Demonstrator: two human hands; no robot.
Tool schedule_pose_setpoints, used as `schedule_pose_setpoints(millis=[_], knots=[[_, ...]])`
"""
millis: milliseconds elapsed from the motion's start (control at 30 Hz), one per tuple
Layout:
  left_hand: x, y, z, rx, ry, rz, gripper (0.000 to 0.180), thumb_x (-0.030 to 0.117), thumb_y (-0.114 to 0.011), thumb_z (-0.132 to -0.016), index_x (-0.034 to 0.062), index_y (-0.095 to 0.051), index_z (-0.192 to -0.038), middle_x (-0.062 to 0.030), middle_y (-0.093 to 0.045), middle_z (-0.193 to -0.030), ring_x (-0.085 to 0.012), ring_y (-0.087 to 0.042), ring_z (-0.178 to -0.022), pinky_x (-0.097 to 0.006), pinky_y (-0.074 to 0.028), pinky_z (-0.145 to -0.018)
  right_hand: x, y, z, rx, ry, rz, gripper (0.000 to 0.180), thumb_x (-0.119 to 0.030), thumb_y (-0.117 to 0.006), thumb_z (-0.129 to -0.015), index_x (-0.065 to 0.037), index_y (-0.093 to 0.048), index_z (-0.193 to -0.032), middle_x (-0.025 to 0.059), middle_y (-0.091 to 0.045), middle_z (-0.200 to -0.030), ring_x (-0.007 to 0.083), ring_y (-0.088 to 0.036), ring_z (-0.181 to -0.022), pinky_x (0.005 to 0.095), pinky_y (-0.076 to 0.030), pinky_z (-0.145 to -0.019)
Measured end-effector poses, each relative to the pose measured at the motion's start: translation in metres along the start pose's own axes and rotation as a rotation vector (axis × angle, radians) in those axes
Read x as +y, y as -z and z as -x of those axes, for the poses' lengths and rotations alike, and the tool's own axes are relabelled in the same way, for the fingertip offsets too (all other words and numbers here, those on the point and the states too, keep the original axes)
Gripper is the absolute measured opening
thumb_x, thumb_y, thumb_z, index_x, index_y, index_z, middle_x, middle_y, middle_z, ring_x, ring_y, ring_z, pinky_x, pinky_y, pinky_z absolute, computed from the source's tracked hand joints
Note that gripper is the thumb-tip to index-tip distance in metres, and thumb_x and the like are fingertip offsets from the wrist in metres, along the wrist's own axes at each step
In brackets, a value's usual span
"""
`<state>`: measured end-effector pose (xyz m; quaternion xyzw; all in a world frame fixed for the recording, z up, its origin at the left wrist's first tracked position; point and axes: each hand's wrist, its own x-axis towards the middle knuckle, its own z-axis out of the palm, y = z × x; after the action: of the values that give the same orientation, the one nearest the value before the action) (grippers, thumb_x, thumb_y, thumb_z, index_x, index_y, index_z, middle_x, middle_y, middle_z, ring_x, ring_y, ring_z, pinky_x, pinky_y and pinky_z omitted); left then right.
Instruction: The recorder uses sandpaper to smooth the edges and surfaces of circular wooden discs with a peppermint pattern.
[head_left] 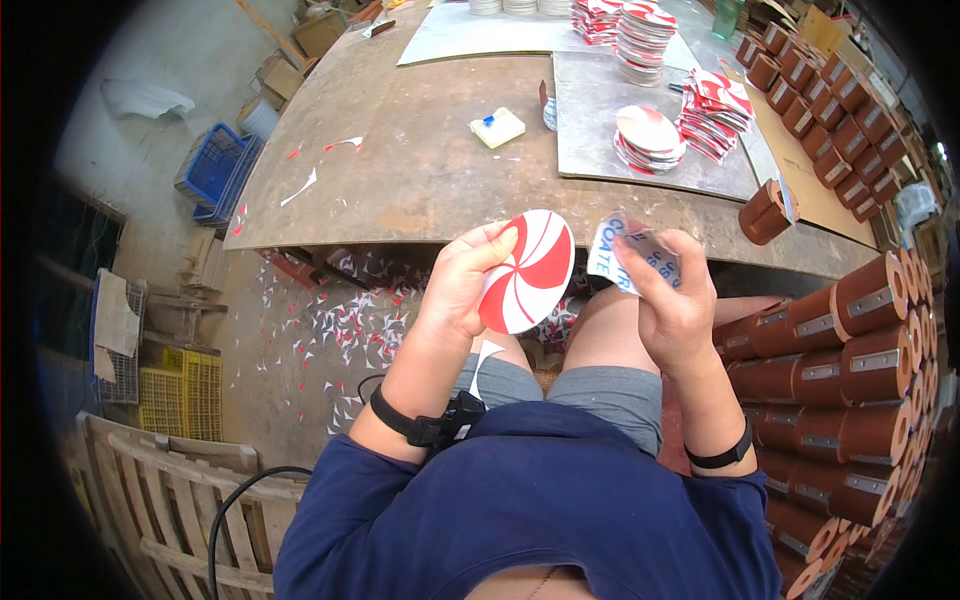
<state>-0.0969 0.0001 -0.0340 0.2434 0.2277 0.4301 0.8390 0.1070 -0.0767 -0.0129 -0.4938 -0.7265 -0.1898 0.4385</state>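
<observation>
My left hand (458,282) pinches the left edge of a round disc (535,275) with a red and white swirl, its printed face turned up. To its right, my right hand (678,305) is closed on a thin piece of clear film (606,252) with blue lettering. The film is bent between thumb and fingers and stands apart from the disc. Both hands are above my lap, just in front of the table's near edge. A pointed white scrap (484,362) lies by my left wrist.
The brown table (390,160) bears a short stack of discs (648,140), a taller stack (645,45), piled red and white sheets (715,115) and a pale yellow pad (497,128). Brown hollow blocks (835,320) are stacked at the right. Scraps (345,325) litter the floor.
</observation>
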Motion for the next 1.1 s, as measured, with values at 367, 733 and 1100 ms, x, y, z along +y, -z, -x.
schedule_pose_setpoints(millis=[367, 733, 1100], knots=[[-0.004, -0.001, 0.000, 0.053, -0.004, -0.102, 0.030, 0.010, -0.053, -0.084, -0.0074, -0.050, -0.108, -0.0152, -0.061, -0.096, -0.0190, -0.062, -0.082, -0.030, -0.051, -0.075, -0.007, 0.002, 0.000, 0.035, 0.061, -0.061, 0.029, -0.008, -0.063, -0.058, -0.013, -0.067, -0.086, 0.0091, -0.049, -0.088, 0.0229, -0.053, -0.069, 0.0310, -0.043, -0.055], [0.000, -0.007, 0.009, -0.091, 0.040, -0.179, 0.027, 0.009, -0.054, -0.083, -0.0068, -0.052, -0.105, -0.0154, -0.062, -0.094, -0.0189, -0.062, -0.080, -0.029, -0.051, -0.072, -0.018, 0.012, 0.011, -0.079, 0.131, -0.355, 0.040, -0.001, -0.061, -0.056, -0.012, -0.066, -0.094, 0.0108, -0.048, -0.091, 0.0255, -0.054, -0.072, 0.0330, -0.046, -0.058], [0.007, -0.014, 0.013, -0.347, 0.142, -0.237, 0.025, 0.007, -0.062, -0.079, -0.0051, -0.054, -0.100, -0.0121, -0.062, -0.089, -0.0157, -0.062, -0.077, -0.028, -0.051, -0.071, -0.011, 0.009, 0.008, -0.148, -0.053, -0.281, 0.043, 0.004, -0.058, -0.058, -0.012, -0.065, -0.098, 0.0144, -0.049, -0.092, 0.0288, -0.055, -0.080, 0.0339, -0.046, -0.067]])
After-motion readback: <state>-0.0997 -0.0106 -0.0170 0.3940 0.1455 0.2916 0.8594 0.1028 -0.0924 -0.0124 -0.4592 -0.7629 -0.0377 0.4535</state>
